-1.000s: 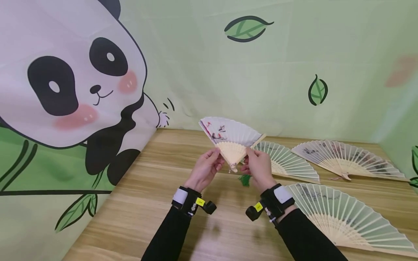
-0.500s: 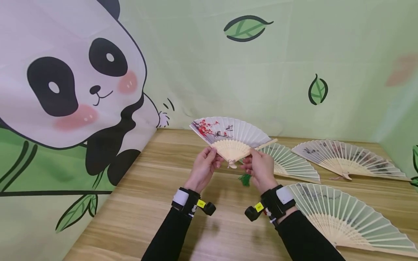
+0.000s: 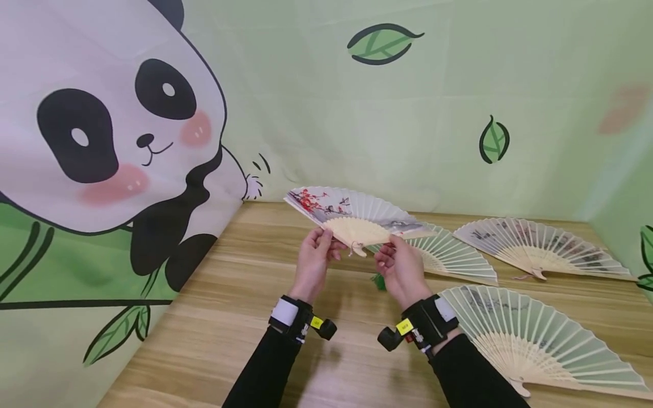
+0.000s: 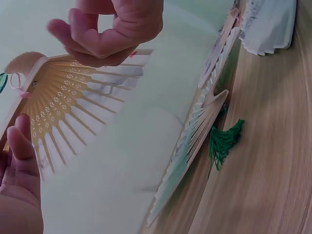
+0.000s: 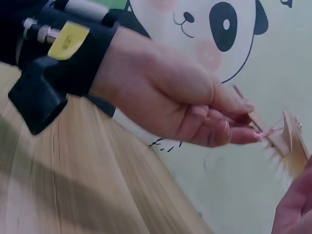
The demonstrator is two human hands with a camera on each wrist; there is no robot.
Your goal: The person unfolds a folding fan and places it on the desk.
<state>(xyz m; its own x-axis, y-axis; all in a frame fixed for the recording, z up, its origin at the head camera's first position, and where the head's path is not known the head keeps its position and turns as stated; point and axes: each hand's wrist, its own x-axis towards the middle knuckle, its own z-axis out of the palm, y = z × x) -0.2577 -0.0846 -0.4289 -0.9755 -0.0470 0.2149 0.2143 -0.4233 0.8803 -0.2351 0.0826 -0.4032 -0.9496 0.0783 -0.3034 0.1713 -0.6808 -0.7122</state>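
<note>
A white folding fan (image 3: 357,224) with red blossoms and pale bamboo ribs is spread wide above the table, between both hands. My left hand (image 3: 312,263) pinches its left edge stick between thumb and fingers. At the opposite edge, my right hand (image 3: 404,271) grips the other outer stick. In the left wrist view the ribs (image 4: 63,97) show pierced patterns, and a pink cord (image 4: 19,85) hangs at the pivot. A pale green folding fan (image 3: 454,258) lies open behind the right hand, partly hidden; a green tassel (image 3: 378,281) shows beside it.
Two more open fans lie on the wooden table (image 3: 214,340): a grey-white one with dark print (image 3: 541,246) at the back right and a light green one (image 3: 541,340) nearer, beside the right forearm. A panda-printed cloth (image 3: 306,102) stands behind.
The held fan has spread wider, its right edge stick swinging right and down as the hands move slightly apart. It is tipped flatter now. The fans on the table have stayed put.
</note>
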